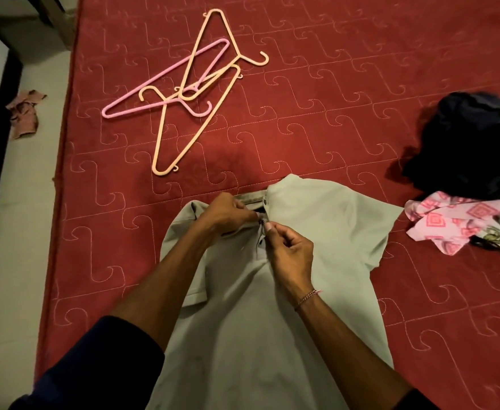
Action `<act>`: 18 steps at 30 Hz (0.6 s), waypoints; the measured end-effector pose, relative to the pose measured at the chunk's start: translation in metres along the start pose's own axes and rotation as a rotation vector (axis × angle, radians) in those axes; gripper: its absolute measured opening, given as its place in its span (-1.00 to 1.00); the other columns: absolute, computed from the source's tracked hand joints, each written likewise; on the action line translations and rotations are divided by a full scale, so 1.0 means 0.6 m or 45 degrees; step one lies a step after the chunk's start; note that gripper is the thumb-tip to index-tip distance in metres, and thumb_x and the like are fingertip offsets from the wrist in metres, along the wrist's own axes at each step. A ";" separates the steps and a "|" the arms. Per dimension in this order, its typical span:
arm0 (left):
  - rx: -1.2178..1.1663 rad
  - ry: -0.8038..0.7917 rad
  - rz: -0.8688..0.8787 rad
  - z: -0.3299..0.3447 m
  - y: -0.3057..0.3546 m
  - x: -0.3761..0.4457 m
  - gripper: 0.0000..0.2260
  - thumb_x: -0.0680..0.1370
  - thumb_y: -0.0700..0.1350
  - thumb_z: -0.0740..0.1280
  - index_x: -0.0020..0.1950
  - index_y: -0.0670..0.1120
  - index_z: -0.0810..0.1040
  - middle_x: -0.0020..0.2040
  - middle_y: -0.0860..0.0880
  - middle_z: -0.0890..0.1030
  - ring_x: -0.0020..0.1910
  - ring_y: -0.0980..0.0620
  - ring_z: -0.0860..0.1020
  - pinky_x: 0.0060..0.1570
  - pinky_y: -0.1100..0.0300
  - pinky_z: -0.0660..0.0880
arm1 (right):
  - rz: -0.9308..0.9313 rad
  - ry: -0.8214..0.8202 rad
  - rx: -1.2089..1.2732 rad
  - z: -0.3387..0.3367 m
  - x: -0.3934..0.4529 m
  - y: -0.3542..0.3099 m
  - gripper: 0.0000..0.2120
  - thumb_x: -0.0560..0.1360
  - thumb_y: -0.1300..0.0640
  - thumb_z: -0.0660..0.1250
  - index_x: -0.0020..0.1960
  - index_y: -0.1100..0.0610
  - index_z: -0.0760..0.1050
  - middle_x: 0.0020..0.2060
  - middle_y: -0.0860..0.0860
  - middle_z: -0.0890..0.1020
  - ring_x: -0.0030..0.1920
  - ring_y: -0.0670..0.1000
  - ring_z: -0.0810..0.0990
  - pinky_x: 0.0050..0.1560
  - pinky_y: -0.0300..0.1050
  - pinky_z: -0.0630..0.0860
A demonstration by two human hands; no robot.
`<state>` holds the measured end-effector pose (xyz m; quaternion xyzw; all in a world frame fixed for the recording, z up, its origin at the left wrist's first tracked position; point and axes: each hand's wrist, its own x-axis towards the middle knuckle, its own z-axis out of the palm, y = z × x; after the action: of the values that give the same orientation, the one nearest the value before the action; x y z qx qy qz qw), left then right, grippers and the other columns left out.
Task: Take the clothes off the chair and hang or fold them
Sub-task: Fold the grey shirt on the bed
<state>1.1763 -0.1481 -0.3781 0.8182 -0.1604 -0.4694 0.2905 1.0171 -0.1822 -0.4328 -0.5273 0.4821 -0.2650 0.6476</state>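
Just one view here, a wide-angle head cam looking forward and steeply down over a red quilted bed. It sits close above the person's forearms, which come in from the bottom edge. The far side of the bed runs off the top, and a strip of floor shows along the left. Straight lines bow near the edges.

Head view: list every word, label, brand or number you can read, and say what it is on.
None can be read.
Polo shirt: a dark neck label sits inside the collar; any print on it is too small to read.
Hangers, bedspread, clothes pile: only patterns, no lettering.
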 end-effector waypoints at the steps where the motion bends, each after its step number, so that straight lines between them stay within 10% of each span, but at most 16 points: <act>1: -0.024 0.002 -0.011 0.001 -0.002 0.000 -0.62 0.44 0.02 0.54 -0.05 -0.32 0.67 -0.48 -0.01 0.41 -0.56 0.11 0.27 -0.48 0.24 0.31 | -0.003 -0.007 -0.012 -0.001 0.001 0.002 -0.77 0.53 0.07 0.46 0.14 0.15 0.69 -0.15 -0.05 0.75 -0.14 -0.09 0.70 -0.02 -0.13 0.65; 18: -0.146 0.082 -0.032 0.016 -0.015 -0.001 -0.82 0.42 -0.13 0.54 -0.17 -0.26 0.71 -0.30 -0.17 0.60 -0.39 0.00 0.42 -0.32 0.11 0.42 | -0.398 -0.065 -0.357 -0.003 -0.005 0.019 -0.81 0.61 0.16 0.36 0.17 0.17 0.66 -0.02 -0.01 0.70 -0.01 -0.13 0.66 0.09 -0.18 0.62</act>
<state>1.1676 -0.1439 -0.3871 0.8168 -0.1134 -0.4551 0.3361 1.0123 -0.1771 -0.4424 -0.6870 0.4102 -0.2792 0.5308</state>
